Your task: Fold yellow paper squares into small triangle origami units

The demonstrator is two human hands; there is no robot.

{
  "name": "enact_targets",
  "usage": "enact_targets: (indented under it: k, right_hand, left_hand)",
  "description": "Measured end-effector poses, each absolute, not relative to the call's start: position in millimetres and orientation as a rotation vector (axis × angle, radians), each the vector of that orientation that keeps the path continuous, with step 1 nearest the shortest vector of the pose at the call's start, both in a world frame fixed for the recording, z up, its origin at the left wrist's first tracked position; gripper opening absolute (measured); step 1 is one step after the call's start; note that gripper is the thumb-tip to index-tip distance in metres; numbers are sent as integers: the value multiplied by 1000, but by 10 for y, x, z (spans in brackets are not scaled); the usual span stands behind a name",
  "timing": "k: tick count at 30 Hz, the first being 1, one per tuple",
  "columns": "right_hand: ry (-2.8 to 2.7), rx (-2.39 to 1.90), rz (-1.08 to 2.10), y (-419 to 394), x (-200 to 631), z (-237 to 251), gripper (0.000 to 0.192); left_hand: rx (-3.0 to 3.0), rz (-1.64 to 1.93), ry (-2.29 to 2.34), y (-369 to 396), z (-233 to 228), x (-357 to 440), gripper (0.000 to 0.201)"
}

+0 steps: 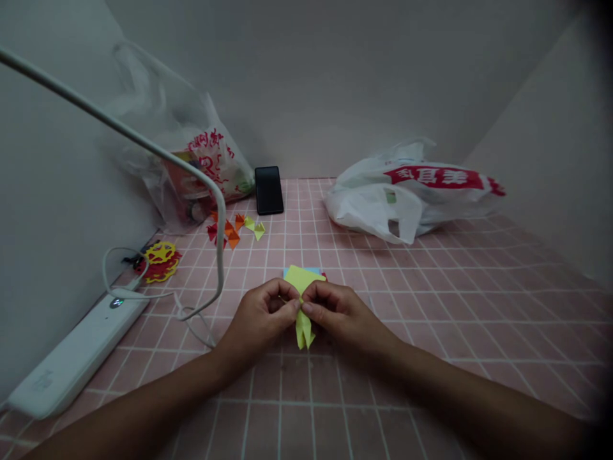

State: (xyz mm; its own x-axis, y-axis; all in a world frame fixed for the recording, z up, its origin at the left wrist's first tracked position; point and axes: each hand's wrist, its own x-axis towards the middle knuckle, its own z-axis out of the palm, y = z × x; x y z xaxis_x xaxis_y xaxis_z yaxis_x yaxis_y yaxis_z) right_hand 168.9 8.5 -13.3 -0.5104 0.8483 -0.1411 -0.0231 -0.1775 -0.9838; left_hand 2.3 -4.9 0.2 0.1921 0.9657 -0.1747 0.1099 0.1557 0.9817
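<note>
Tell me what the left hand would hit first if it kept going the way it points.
Probably the right hand: the left hand points right, fingertips almost touching it across the yellow folded paper both pinch.

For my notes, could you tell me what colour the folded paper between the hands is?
Yellow folded paper, head view.

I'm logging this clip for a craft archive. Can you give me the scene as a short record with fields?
surface: pink gridded table
left hand: pinching the yellow folded paper
right hand: pinching the same paper from the other side
under the hands: small stack of coloured sheets
far left: folded paper triangles, black phone, clear plastic bag
far right: white plastic bag
left edge: white lamp base, paper cutouts
</note>
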Motion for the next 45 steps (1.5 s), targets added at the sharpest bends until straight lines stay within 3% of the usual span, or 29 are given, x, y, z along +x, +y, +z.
enact_targets:
  k: [24,45]
  right_hand:
    - [-1648,-974,1591,115,1713,-71,10]
    - [-2097,-1202,880,-75,1696,-80,16]
  left_hand:
    - [1127,874,1177,-51,31,34,18]
    - [1291,886,1284,-66,-7,33,10]
